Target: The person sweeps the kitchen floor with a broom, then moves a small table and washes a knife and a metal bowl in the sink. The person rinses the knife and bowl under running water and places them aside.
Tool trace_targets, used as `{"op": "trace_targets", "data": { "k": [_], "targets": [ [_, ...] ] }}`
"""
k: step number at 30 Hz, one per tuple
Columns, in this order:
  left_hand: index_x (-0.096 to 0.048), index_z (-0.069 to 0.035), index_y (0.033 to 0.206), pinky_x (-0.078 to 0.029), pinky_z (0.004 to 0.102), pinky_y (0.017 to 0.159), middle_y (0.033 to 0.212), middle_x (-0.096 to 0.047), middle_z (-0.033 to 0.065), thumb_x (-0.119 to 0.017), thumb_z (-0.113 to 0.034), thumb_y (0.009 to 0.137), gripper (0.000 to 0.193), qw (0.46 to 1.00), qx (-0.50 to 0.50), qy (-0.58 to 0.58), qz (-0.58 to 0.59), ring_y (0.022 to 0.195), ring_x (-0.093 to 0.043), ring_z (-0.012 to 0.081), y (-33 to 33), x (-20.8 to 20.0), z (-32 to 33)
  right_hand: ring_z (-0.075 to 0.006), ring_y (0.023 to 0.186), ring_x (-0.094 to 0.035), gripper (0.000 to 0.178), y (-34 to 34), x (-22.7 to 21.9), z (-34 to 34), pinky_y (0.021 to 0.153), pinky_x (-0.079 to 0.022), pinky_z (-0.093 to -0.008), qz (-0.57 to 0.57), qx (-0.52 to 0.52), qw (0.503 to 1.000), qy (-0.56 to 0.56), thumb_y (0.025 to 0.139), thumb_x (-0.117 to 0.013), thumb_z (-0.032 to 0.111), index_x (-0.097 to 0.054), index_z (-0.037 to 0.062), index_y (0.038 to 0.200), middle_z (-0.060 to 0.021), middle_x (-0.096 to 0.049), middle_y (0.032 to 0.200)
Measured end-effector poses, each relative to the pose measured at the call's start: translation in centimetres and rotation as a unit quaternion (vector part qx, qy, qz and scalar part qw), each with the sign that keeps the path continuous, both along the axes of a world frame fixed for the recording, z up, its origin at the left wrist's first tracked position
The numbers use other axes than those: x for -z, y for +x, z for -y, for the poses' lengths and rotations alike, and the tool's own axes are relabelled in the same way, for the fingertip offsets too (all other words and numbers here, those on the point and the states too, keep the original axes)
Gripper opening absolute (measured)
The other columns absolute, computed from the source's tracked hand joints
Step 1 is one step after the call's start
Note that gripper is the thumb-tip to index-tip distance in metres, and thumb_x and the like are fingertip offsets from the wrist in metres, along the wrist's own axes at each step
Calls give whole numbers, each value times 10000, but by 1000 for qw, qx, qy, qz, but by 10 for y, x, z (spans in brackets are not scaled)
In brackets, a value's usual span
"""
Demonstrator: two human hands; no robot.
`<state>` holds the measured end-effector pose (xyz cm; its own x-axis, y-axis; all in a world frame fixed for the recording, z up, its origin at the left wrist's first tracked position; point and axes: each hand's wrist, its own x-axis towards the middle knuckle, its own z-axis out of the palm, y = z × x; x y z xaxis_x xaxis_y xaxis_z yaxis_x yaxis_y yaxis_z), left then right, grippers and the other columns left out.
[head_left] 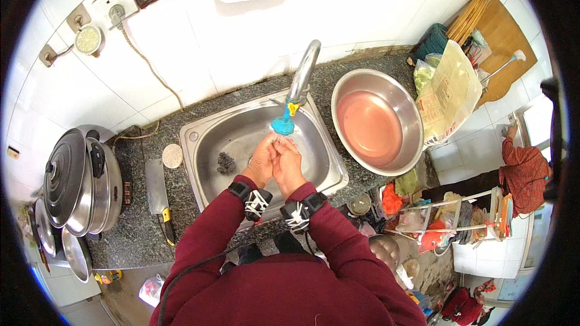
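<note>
My left hand (262,162) and my right hand (287,164) are pressed together over the stainless steel sink (192,158), fingers closed and curled inward. Right above my fingertips hangs the blue spray nozzle (283,125) of the chrome faucet (303,72), which has a small yellow lever (293,108). Whatever lies between my hands, if anything, is hidden by the fingers; a small reddish bit shows beside the right fingertips. A dark scouring pad (226,163) rests in the sink's left part. Dark bands with white cord wrap both wrists.
Right of the sink stands a metal basin (411,115) holding pinkish liquid. At left lie a cleaver (157,185), a round pale disc (172,156) and a lidded steamer pot (109,196). A cluttered rack (462,220) and another person (524,172) are at far right.
</note>
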<state>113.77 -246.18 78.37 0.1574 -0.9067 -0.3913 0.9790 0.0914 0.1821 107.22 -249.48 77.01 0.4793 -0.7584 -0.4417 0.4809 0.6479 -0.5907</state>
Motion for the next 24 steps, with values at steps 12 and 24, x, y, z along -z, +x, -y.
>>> {"op": "trace_targets", "data": {
  "k": [12, 24],
  "targets": [
    [-457, -101, 1357, -395, 454, 902, 1330, -467, 31, -569, -321, 915, 506, 945, 67, 202, 247, 1186, -446, 245, 30, 25, -48, -250, 954, -560, 495, -236, -24, 84, 863, -485, -432, -155, 122, 979, -52, 900, -647, 350, -463, 52, 1249, -90, -502, 1083],
    [-497, -141, 1301, -364, 482, 913, 1271, -537, 11, -657, -361, 847, 530, 930, 148, 240, 237, 1183, -459, 221, -19, 47, -43, -194, 592, -609, 159, -339, -33, 216, 447, -532, -293, -330, 28, 944, 18, 829, -558, 75, -569, 9, 973, -72, -634, 786]
  ]
}}
